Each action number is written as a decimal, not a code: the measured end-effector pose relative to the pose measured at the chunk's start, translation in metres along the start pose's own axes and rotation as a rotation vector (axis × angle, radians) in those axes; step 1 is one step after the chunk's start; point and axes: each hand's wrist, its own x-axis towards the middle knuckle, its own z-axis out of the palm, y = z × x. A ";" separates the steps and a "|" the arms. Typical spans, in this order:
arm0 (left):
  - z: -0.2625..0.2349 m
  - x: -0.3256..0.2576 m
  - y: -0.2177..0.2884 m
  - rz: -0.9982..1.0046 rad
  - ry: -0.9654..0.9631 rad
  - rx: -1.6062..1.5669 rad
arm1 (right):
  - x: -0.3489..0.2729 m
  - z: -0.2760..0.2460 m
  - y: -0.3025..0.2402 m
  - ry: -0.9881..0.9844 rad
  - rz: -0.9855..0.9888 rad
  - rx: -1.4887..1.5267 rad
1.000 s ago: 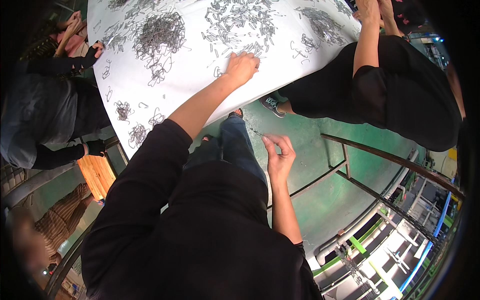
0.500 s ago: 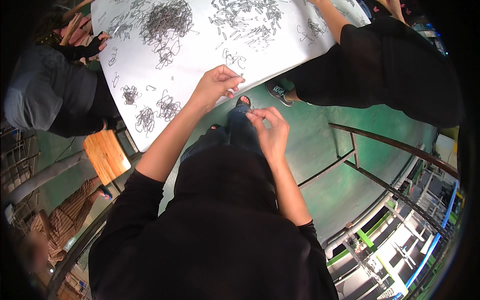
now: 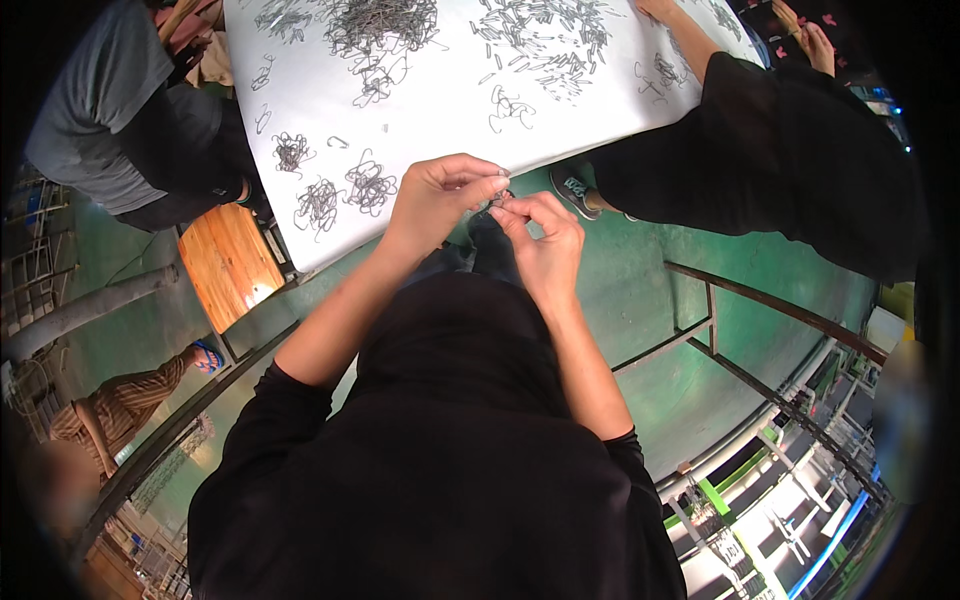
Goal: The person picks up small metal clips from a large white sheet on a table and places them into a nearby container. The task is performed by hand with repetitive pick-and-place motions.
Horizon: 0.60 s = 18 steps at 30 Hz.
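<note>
Tabletop [image 3: 440, 125] in white spreads before me, its pale surface probably chosen so thin dark metal shows up. At its far side lie a loose scatter of short metal pieces [image 3: 550, 35] and, left of it, a dense heap of bent wires [image 3: 385, 25], kept apart, I'd judge, so the two kinds don't mix. My left hand [image 3: 440, 205] and right hand [image 3: 548, 245] meet just off the near edge, perhaps for elbow room, each with thumb and forefinger pinched narrow. Smaller tangles of wire [image 3: 318, 205] sit near the left corner, likely set aside in little lots. Smallest, dark metal bits [image 3: 496, 204] show between my fingertips; I can't tell their exact shape, or which hand grips which.
</note>
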 end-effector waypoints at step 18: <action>0.005 -0.025 -0.011 0.262 0.336 0.220 | 0.117 0.039 0.040 -0.386 -0.264 -0.056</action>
